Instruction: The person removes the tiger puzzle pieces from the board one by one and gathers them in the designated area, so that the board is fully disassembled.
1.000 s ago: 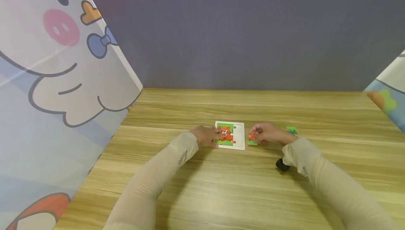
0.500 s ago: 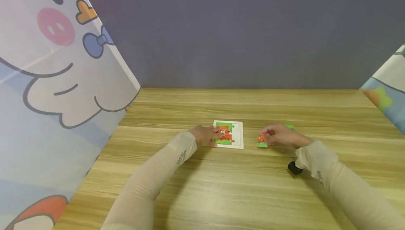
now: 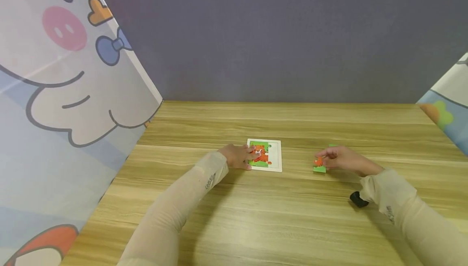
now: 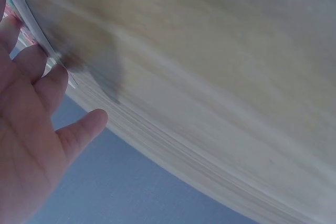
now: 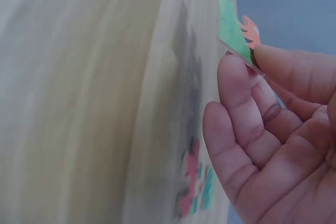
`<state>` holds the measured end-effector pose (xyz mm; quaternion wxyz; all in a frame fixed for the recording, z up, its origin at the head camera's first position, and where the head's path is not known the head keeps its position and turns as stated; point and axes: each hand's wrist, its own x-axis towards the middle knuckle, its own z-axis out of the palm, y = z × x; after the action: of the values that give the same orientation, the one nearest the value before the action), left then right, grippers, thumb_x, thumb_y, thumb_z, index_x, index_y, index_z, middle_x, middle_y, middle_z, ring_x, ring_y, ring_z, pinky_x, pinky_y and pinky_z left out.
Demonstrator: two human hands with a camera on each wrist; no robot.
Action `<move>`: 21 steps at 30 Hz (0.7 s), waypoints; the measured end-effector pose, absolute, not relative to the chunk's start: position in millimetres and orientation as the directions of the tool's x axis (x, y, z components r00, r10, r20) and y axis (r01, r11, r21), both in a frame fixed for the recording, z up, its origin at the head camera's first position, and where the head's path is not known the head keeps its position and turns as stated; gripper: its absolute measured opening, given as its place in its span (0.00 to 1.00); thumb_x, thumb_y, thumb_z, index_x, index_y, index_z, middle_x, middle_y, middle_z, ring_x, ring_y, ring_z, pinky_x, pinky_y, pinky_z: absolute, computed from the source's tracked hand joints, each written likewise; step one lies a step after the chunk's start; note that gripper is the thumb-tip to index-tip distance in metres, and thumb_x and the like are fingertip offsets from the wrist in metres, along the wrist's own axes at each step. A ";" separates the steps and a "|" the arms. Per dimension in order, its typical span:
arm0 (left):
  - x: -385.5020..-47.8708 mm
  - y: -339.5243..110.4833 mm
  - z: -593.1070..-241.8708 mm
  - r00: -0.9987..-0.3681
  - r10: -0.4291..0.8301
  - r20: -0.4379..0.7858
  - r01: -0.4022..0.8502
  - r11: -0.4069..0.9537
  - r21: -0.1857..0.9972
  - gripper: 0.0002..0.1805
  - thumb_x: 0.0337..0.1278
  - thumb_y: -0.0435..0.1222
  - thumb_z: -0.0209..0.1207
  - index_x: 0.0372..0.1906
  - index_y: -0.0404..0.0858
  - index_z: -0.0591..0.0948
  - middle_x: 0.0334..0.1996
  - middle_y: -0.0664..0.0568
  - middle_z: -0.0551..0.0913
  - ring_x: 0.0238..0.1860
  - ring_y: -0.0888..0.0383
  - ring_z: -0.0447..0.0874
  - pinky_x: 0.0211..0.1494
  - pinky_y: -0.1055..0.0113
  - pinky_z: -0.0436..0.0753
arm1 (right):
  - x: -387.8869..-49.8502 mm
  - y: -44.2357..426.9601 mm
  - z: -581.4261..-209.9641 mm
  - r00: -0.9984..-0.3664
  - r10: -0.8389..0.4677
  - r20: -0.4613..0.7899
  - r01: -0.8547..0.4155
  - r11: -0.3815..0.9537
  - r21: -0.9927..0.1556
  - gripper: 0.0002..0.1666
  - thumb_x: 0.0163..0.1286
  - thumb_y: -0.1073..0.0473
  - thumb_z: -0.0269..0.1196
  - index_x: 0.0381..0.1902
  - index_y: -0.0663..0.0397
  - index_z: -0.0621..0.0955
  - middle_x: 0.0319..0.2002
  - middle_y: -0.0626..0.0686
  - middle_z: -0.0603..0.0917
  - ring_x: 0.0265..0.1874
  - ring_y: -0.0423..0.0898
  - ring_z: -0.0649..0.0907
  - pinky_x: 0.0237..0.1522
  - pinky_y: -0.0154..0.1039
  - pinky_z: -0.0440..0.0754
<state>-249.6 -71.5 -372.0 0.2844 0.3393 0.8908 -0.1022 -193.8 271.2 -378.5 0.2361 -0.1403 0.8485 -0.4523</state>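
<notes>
A puzzle board (image 3: 275, 164) with a white frame lies on the table. Joined pieces showing an orange tiger on green fill its left part, while its right strip shows bare white. My left hand (image 3: 238, 156) rests on the board's left side, fingers spread over the tiger; in the left wrist view that hand (image 4: 31, 108) touches the board's edge. To the right of the board, my right hand (image 3: 345, 159) pinches a green and orange puzzle piece (image 3: 319, 169) between thumb and fingers. The right wrist view shows this puzzle piece (image 5: 233, 30) raised and tilted above the tabletop.
Another puzzle piece (image 5: 194, 184), red and green, lies on the table; in the head view the right hand mostly covers it. A small black object (image 3: 358, 200) sits by the right cuff. A dark grey wall (image 3: 285, 38) stands behind the wooden table (image 3: 256, 217).
My right hand has moved to the right, away from the board, carrying the pinched puzzle piece along. The left hand has stayed on the board.
</notes>
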 end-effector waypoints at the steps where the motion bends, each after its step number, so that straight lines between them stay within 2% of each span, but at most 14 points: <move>1: -249.2 -71.4 -371.0 -0.606 0.546 -0.579 0.660 0.751 0.016 0.35 0.69 0.55 0.44 0.76 0.59 0.46 0.76 0.59 0.40 0.75 0.59 0.38 0.72 0.48 0.53 | -193.0 273.3 -379.0 -0.850 -0.451 -0.273 -0.028 0.556 -0.831 0.24 0.71 0.66 0.56 0.59 0.79 0.70 0.47 0.63 0.81 0.38 0.46 0.83 0.43 0.37 0.82; 4: -248.6 -71.6 -369.8 -0.606 0.546 -0.578 0.658 0.752 0.021 0.35 0.69 0.55 0.44 0.76 0.59 0.47 0.76 0.60 0.40 0.75 0.60 0.38 0.72 0.47 0.51 | -190.6 279.8 -381.6 -0.855 -0.443 -0.271 -0.038 0.574 -0.818 0.23 0.71 0.66 0.56 0.59 0.79 0.70 0.48 0.65 0.80 0.37 0.44 0.83 0.42 0.37 0.83; 11: -249.5 -75.0 -373.6 -0.604 0.555 -0.572 0.664 0.747 0.025 0.35 0.69 0.55 0.43 0.76 0.59 0.47 0.76 0.59 0.40 0.75 0.59 0.39 0.71 0.54 0.59 | -183.9 293.2 -379.1 -0.863 -0.436 -0.255 -0.081 0.619 -0.782 0.26 0.73 0.62 0.55 0.60 0.78 0.69 0.51 0.68 0.79 0.39 0.42 0.83 0.40 0.38 0.83; 16: -249.4 -75.9 -373.2 -0.597 0.557 -0.577 0.667 0.744 0.028 0.35 0.70 0.54 0.43 0.76 0.58 0.47 0.76 0.58 0.40 0.75 0.59 0.38 0.71 0.55 0.60 | -180.4 301.7 -378.2 -0.863 -0.446 -0.236 -0.106 0.617 -0.780 0.26 0.73 0.61 0.55 0.60 0.79 0.69 0.51 0.70 0.78 0.37 0.36 0.82 0.39 0.35 0.83; 19: -249.5 -74.9 -372.7 -0.597 0.558 -0.576 0.670 0.742 0.024 0.35 0.70 0.54 0.43 0.76 0.58 0.46 0.76 0.59 0.39 0.75 0.59 0.38 0.71 0.53 0.59 | -179.0 306.6 -377.9 -0.860 -0.444 -0.251 -0.086 0.611 -0.787 0.25 0.73 0.64 0.55 0.60 0.81 0.68 0.43 0.67 0.82 0.33 0.37 0.82 0.35 0.36 0.83; 21: -249.5 -74.1 -372.6 -0.597 0.561 -0.574 0.672 0.741 0.025 0.35 0.70 0.54 0.43 0.76 0.58 0.46 0.76 0.59 0.39 0.75 0.59 0.38 0.71 0.52 0.59 | -178.4 310.3 -377.7 -0.860 -0.435 -0.267 -0.066 0.613 -0.787 0.25 0.72 0.66 0.55 0.59 0.82 0.68 0.38 0.60 0.83 0.30 0.38 0.83 0.33 0.36 0.83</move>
<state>-249.5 -74.1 -372.6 0.2851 0.3468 0.8882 -0.0973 -178.4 310.3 -377.7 0.2224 -0.1438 0.8702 -0.4155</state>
